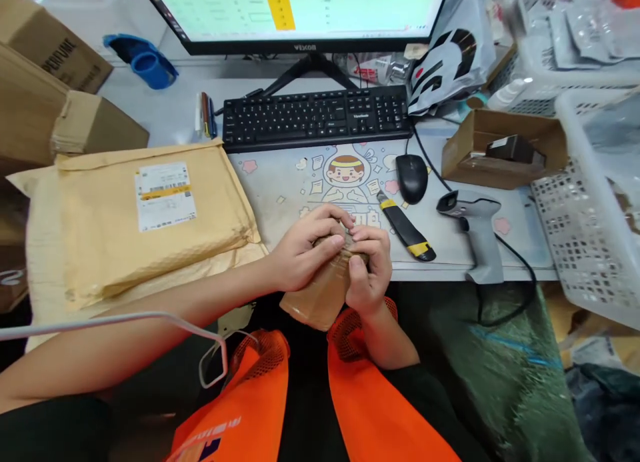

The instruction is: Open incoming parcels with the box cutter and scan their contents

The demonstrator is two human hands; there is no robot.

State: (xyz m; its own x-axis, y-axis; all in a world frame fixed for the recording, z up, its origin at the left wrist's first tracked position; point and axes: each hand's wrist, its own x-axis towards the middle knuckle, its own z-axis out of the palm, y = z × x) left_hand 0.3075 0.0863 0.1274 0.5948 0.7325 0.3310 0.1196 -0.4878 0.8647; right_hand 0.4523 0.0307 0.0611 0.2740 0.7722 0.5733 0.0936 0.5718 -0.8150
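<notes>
Both my hands are closed on a small brown package (320, 292) at the desk's front edge. It looks wrapped in shiny tape, and its near end hangs over my lap. My left hand (313, 249) lies over the package's top left, thumb pressed on the upper face. My right hand (369, 269) grips the right side with bent fingers and thumb. The fingertips of both hands meet at the far end, hiding what they pinch there. Just right of my hands lies a black and yellow utility knife (407, 227).
Padded envelopes (110, 249) and cardboard boxes (100, 125) are at the left. A keyboard (315, 119) sits below the monitor (305, 47). To the right are a mouse (413, 179), a corded barcode scanner (480, 232), an open small box (493, 172) and a white basket (580, 229).
</notes>
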